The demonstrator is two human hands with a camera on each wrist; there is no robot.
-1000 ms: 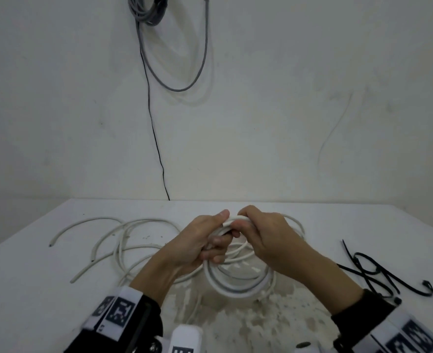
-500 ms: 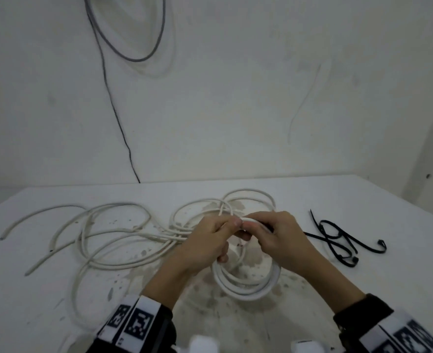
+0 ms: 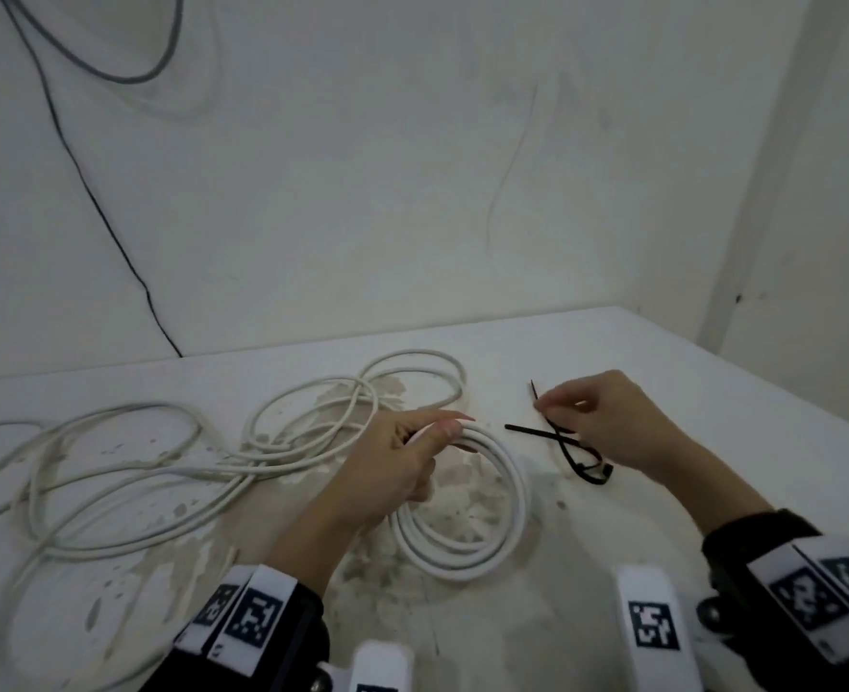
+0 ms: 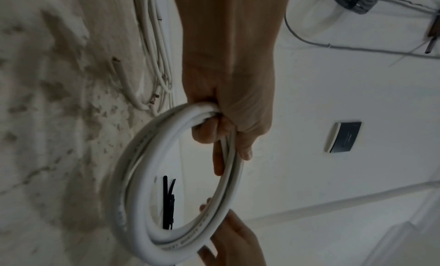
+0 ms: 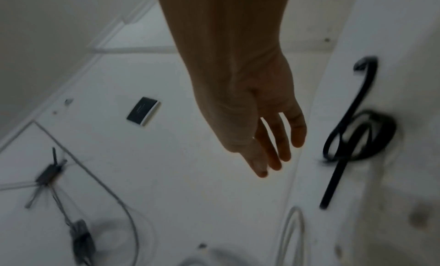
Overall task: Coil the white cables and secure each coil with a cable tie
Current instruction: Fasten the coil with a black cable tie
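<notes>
White cable coil (image 3: 467,521) upright, several turns; loose white cables (image 3: 162,472) sprawled left; black cable ties (image 3: 574,447) right.

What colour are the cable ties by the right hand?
Black; the cable ties show best in the head view, against the white table.

The coil (image 4: 176,238) looked like smooth, slightly glossy white plastic with faint printed lettering. The ties (image 3: 569,449) seemed matt black plastic, though blurred. The table (image 3: 662,372) was white, matt, its coating chipped and rough-stained.
</notes>
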